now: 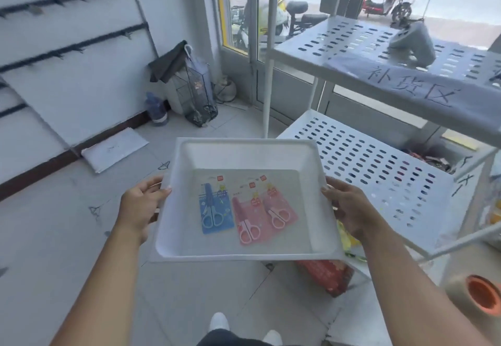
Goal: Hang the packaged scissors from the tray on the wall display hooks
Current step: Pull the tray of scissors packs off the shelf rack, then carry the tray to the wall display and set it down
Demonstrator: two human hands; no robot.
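Head | tray (244, 153) with scissors packs (245, 208) | between both hands (141, 204)

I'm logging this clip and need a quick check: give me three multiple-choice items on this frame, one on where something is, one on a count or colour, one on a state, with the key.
1. Where do the packaged scissors lie?
A. On the perforated shelf
B. In the white tray
C. On the floor

2. How many scissor packs are there, and in which colours?
A. One blue, two pink
B. Two blue, one pink
C. Three pink

3. How is the tray held?
A. By the left hand alone
B. It rests on the shelf, unheld
C. By both hands, one at each side rim

Key: 1 B, the packs lie flat on the bottom of the white tray. 2 A, a blue pack lies beside two pink packs. 3 C, the left hand and the right hand each grip a side rim.
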